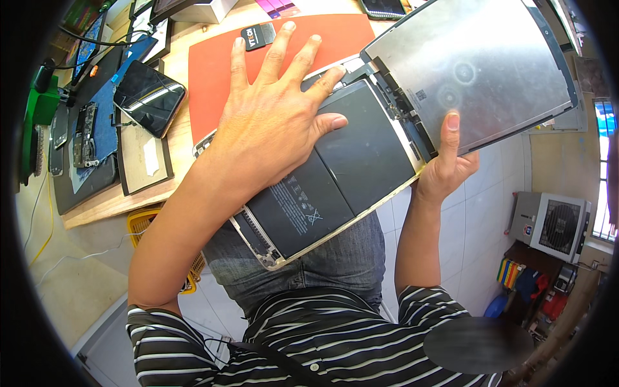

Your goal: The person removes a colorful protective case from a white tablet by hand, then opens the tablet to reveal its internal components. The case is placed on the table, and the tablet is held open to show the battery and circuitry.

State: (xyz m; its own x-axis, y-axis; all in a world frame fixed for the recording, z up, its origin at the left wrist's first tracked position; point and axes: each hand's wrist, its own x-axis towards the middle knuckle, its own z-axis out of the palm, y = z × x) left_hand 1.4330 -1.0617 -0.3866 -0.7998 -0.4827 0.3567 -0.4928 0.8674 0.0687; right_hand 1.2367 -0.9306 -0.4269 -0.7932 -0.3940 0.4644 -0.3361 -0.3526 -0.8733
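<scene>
An opened tablet's body (380, 135) lies tilted over the table's front edge above my lap, its black battery cells (309, 200) exposed. My left hand (267, 119) rests across its upper left part with fingers spread, the fingertips reaching over the far edge; the palm hides some of the inside. At the right is the tablet's display panel (496, 58), silver back facing up, beside the body near a strip of dark connectors (401, 90). My right hand (448, 168) grips the panel's near edge, thumb on the silver back and fingers underneath.
An orange mat (209, 77) covers part of the wooden table, with a small black card (258, 37) on it. Left of it lie a dark smartphone (149, 97) and a circuit board (85, 132). A yellow basket (137, 222) stands below. Another phone (383, 8) sits at the far edge.
</scene>
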